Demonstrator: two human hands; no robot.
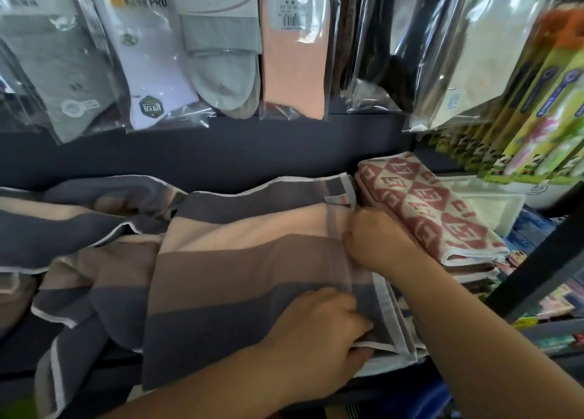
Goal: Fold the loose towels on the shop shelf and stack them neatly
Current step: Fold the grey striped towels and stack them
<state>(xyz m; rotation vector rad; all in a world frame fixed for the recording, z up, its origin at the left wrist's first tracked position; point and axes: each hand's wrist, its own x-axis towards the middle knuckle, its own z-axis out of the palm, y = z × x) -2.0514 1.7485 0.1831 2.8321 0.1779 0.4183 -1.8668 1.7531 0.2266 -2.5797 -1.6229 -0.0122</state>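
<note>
Partly, left hand (under striped towel)

Dark back panel, hanging sock packets

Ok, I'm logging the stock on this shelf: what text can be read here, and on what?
"PRO": top of the clear white sock packet.
"运动": green hexagonal badge on that sock.
Too small or blurred to read: white barcode sticker on the peach sock packet; red tag on the striped brown-and-grey towel; long yellow-green hanging packs.
</note>
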